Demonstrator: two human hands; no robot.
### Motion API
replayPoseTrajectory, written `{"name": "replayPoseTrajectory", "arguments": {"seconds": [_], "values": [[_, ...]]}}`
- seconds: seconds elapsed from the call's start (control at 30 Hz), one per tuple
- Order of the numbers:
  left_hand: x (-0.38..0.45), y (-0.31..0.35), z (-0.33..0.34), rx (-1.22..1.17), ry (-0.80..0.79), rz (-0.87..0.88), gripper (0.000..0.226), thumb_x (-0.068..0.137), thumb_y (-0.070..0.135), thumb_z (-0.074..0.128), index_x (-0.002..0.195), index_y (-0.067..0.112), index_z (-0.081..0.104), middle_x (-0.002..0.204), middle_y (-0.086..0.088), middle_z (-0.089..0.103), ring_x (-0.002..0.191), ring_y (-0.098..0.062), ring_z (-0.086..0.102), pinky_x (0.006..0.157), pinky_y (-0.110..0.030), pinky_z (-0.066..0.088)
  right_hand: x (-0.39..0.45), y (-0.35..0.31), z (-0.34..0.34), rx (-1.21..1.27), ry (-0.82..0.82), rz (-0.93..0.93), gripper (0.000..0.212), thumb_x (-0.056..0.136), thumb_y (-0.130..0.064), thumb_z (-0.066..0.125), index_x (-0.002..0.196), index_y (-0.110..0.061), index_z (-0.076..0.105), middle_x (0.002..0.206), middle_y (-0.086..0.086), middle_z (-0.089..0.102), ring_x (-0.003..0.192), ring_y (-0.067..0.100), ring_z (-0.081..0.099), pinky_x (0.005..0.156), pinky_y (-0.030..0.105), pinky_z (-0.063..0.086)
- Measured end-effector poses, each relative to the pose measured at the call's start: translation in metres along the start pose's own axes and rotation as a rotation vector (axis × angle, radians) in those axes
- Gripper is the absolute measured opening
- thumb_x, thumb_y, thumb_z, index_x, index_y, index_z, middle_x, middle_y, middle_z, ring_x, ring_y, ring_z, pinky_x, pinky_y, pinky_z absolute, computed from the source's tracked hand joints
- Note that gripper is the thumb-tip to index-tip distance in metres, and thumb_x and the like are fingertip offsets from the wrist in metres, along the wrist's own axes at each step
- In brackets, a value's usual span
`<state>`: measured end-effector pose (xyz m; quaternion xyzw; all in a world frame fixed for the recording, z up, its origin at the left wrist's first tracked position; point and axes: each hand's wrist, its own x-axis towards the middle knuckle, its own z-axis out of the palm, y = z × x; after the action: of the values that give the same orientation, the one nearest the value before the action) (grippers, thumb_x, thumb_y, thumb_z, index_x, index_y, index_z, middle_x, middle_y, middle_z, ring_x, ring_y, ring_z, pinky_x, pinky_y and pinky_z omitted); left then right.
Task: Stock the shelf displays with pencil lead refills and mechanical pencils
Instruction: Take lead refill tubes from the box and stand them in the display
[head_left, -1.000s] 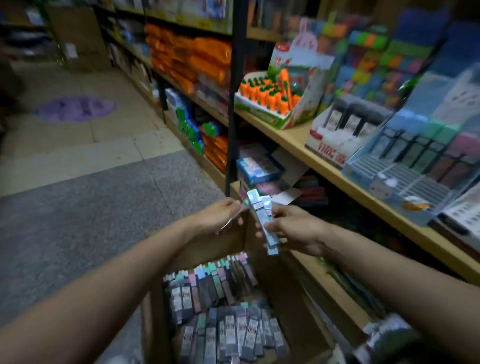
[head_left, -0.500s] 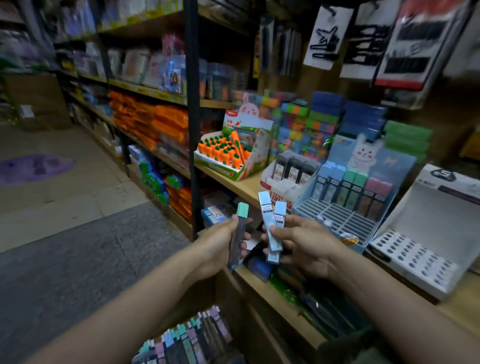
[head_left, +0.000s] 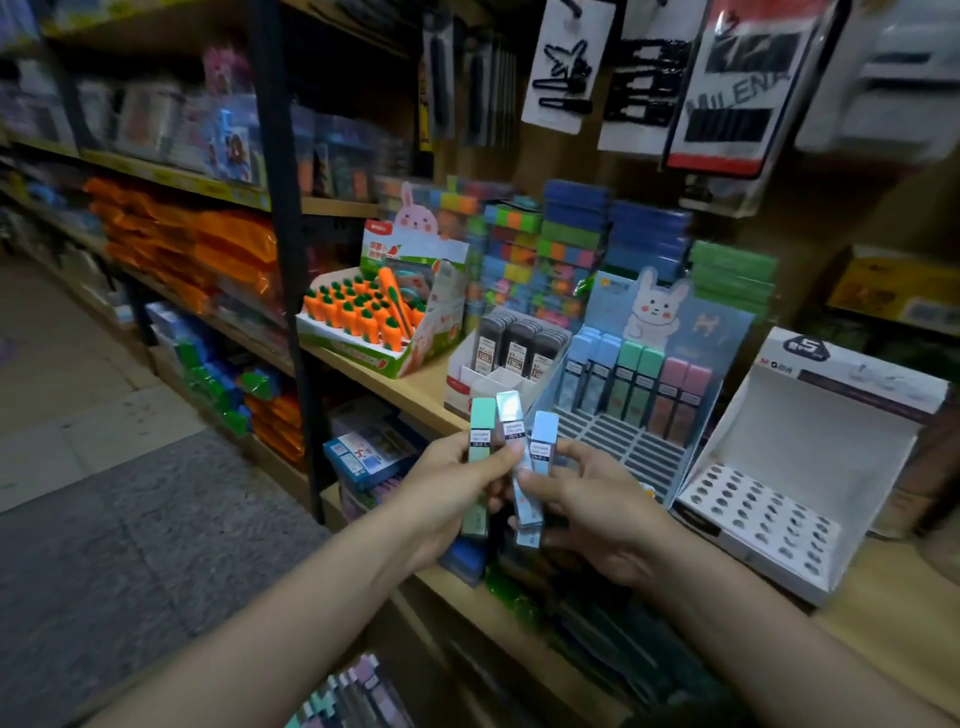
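Left hand: grips green refill.
Right hand: grips two blue refills.
Rabbit display, beyond hands: back row stocked, front slots unfilled.

Open slots low in the bunny display; crowded shelf around it

At centre right, the bunny display has bare slotted rows in front of its upright refills, reachable from above. Close on its left stands the black refill box, and further left the carrot tray; close right, the white holed box. Hanging cards crowd the upper right. The aisle floor at left lies open.
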<state>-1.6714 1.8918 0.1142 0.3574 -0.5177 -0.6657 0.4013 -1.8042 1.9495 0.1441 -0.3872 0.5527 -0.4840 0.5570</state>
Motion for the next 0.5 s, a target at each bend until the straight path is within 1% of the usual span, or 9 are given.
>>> {"name": "replayPoseTrajectory", "arguments": {"seconds": [0.03,0.1,0.13,0.2,0.27,0.3,0.4,0.43,0.5], "values": [[0.004,-0.002,0.001,0.026,0.005,0.013,0.019,0.092,0.019,0.064,0.104,0.005,0.069,0.071,-0.002,0.065,0.055,-0.007,0.052,0.049,-0.019,0.042,0.001,0.001,-0.001,-0.010,0.004,-0.018,0.029,0.093,-0.003,0.060,0.119,-0.010,0.050,0.080,0.011,0.074,0.071,0.021,0.073,0.059,0.035,0.059],[0.011,-0.005,0.000,0.053,-0.002,0.026,0.013,0.094,0.018,0.062,0.096,0.008,0.070,0.062,0.002,0.062,0.052,-0.007,0.051,0.047,-0.018,0.041,0.002,0.002,-0.001,-0.065,0.030,-0.051,0.022,0.097,-0.011,0.058,0.118,-0.012,0.051,0.077,0.008,0.075,0.068,0.018,0.072,0.057,0.032,0.058],[0.015,-0.004,-0.001,0.060,-0.010,0.040,0.013,0.095,0.019,0.061,0.090,0.011,0.069,0.058,0.004,0.058,0.051,-0.008,0.049,0.046,-0.017,0.040,0.004,0.002,-0.001,-0.104,0.060,-0.064,0.018,0.099,-0.017,0.055,0.116,-0.012,0.053,0.079,0.009,0.075,0.070,0.019,0.072,0.060,0.034,0.058],[0.022,-0.002,-0.006,0.079,-0.023,0.089,0.017,0.096,0.022,0.059,0.081,0.016,0.064,0.054,0.006,0.051,0.051,-0.009,0.045,0.045,-0.017,0.038,0.011,0.000,-0.005,-0.204,0.181,-0.110,0.019,0.102,-0.024,0.049,0.112,-0.010,0.057,0.088,0.013,0.074,0.078,0.026,0.071,0.070,0.041,0.058],[0.029,0.000,-0.013,0.124,-0.007,0.132,0.015,0.096,0.024,0.059,0.083,0.018,0.061,0.055,0.006,0.048,0.051,-0.009,0.044,0.046,-0.019,0.039,0.016,-0.007,-0.014,-0.315,0.322,-0.222,0.019,0.101,-0.023,0.049,0.108,-0.010,0.061,0.094,0.009,0.073,0.086,0.025,0.071,0.083,0.047,0.057],[0.033,0.001,-0.018,0.157,0.011,0.154,0.013,0.096,0.025,0.059,0.086,0.018,0.060,0.055,0.007,0.048,0.051,-0.009,0.045,0.047,-0.020,0.039,0.016,-0.013,-0.020,-0.400,0.401,-0.302,0.016,0.100,-0.024,0.052,0.106,-0.015,0.064,0.096,0.003,0.072,0.089,0.020,0.070,0.086,0.047,0.057],[0.040,0.004,-0.029,0.204,0.029,0.233,0.004,0.096,0.021,0.059,0.096,0.018,0.061,0.054,0.010,0.051,0.052,-0.007,0.046,0.047,-0.022,0.040,0.012,-0.033,-0.038,-0.553,0.596,-0.529,0.007,0.095,-0.031,0.059,0.094,-0.033,0.066,0.089,-0.011,0.069,0.085,0.003,0.066,0.084,0.037,0.057],[0.042,0.006,-0.030,0.206,0.015,0.255,0.004,0.096,0.020,0.059,0.098,0.019,0.061,0.055,0.012,0.052,0.052,-0.007,0.046,0.046,-0.022,0.040,0.011,-0.041,-0.042,-0.578,0.623,-0.591,0.006,0.094,-0.032,0.060,0.094,-0.034,0.067,0.087,-0.013,0.069,0.083,0.001,0.065,0.083,0.033,0.056],[0.042,0.009,-0.029,0.205,-0.014,0.276,0.005,0.096,0.020,0.059,0.100,0.020,0.062,0.057,0.013,0.054,0.052,-0.005,0.046,0.046,-0.021,0.041,0.015,-0.054,-0.047,-0.685,0.649,-0.659,0.011,0.093,-0.033,0.062,0.100,-0.028,0.069,0.089,-0.014,0.068,0.085,0.000,0.063,0.080,0.028,0.053]]}}
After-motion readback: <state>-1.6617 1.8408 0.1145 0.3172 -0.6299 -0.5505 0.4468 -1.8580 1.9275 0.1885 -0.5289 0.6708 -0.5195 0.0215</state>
